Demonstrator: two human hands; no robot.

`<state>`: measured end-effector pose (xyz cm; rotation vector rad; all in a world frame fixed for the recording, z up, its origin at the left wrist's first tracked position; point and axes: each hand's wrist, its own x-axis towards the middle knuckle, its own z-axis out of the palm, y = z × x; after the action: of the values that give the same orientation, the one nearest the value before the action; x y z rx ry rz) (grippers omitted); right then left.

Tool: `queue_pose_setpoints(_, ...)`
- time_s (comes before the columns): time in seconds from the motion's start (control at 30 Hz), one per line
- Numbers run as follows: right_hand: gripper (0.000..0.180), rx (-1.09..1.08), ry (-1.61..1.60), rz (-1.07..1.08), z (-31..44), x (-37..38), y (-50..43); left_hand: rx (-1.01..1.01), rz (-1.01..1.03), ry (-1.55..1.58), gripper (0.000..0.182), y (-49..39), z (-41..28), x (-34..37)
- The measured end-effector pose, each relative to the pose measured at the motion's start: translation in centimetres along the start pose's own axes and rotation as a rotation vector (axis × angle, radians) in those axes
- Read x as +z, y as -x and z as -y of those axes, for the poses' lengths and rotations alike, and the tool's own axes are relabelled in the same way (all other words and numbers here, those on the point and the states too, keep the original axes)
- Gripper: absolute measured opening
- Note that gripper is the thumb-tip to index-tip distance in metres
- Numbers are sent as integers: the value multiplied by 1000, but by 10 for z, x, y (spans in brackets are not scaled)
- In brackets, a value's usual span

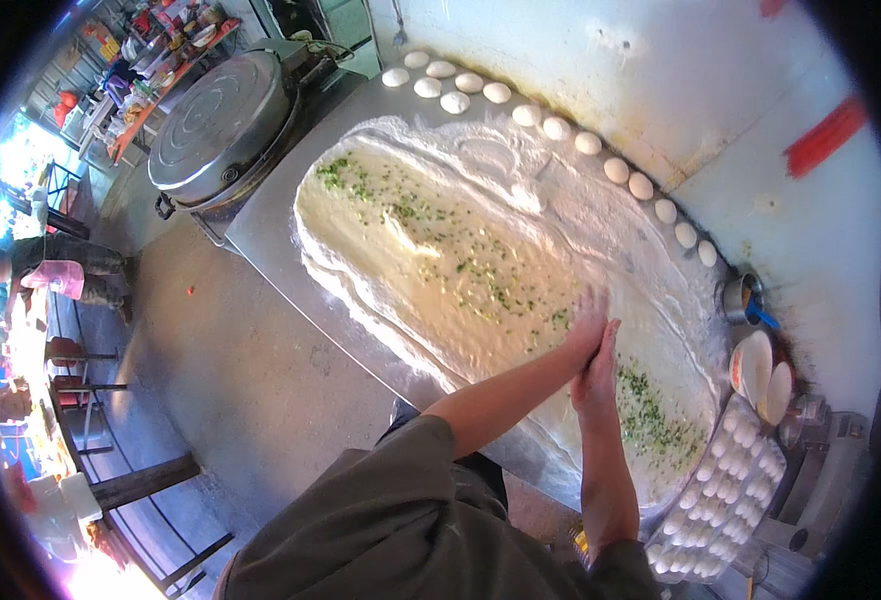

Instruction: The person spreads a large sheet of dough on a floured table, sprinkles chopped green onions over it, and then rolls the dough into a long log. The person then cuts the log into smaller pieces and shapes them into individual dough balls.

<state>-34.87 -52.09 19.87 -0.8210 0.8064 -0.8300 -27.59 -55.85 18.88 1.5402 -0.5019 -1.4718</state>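
Both of my hands are close together above the right half of a long sheet of dough (440, 300), palms facing and touching or nearly so. My left hand (590, 322) has its fingers pointing away from me, and nothing shows in it. Beside it on the right, my right hand (598, 375) is upright and seen from the side; no object is visible in it. The dough lies on a floured metal table and looks moist on top. Chopped green onion (493, 277) is scattered along its middle, with more green onion (650, 412) right of my hands.
Dough balls (588, 142) line the table's far edge by the wall. A tray of eggs (725, 487), bowls (752, 367) and a metal pot (740, 298) stand at the right. A large round griddle with its lid (219, 124) adjoins the left end. A person (72, 274) is at the far left.
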Motion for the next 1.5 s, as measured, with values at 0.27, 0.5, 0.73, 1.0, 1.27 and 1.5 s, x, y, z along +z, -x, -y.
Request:
queue_pose_setpoints(0.27,69,-186,1261,-101,-50,-36,-89,13,64,330,79,45,-6,-89)
queue_pose_setpoints(0.5,68,-430,1571,145,-88,70,-104,7,-37,953,47,54,-6,-228)
queue_pose_setpoints(0.73,74,-569,1504,516,-178,265,-148,159,-410,1151,41,185,60,-398)
queue_pose_setpoints(1.0,79,-655,1656,438,-271,436,-231,318,-948,1304,42,374,199,-595)
queue_pose_setpoints(1.27,77,-206,2055,82,-291,418,-270,392,-1127,1546,48,478,267,-783)
queue_pose_setpoints(1.5,54,-586,1267,-128,-284,602,-254,541,-1054,1670,46,479,180,-973)
